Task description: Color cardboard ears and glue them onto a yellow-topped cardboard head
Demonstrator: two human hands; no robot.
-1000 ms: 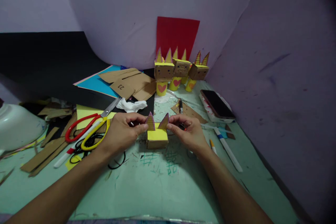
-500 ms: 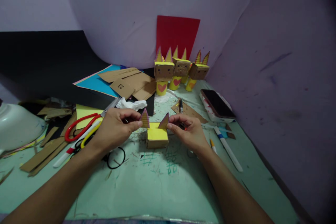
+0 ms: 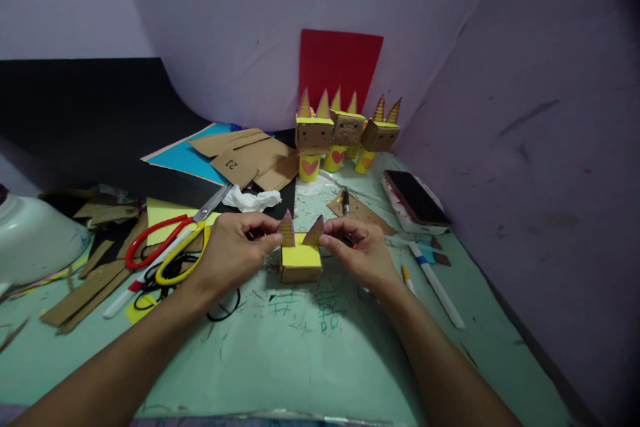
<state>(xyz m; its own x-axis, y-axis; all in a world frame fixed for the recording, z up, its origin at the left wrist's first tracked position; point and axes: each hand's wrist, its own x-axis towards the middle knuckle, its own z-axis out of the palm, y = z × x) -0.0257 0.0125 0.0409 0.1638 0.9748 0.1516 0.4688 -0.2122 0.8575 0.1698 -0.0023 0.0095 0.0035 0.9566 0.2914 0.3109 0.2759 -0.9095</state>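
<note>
Cardboard ears are pinched at the frame's centre, the left ear point(image 3: 287, 229) by the left hand point(image 3: 231, 255), the right ear point(image 3: 314, 232) by the right hand point(image 3: 361, 255) (fingers closed), atop a yellow-topped box point(image 3: 301, 264).

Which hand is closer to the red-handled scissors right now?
Left. The left hand pinches the left ear of the yellow-topped cardboard box, just right of the red-handled scissors. The right hand is on the box's far side, holding the right ear.

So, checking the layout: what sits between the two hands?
In the head view, a yellow-topped cardboard box with two pointed ears; left hand and right hand each pinch one.
</note>
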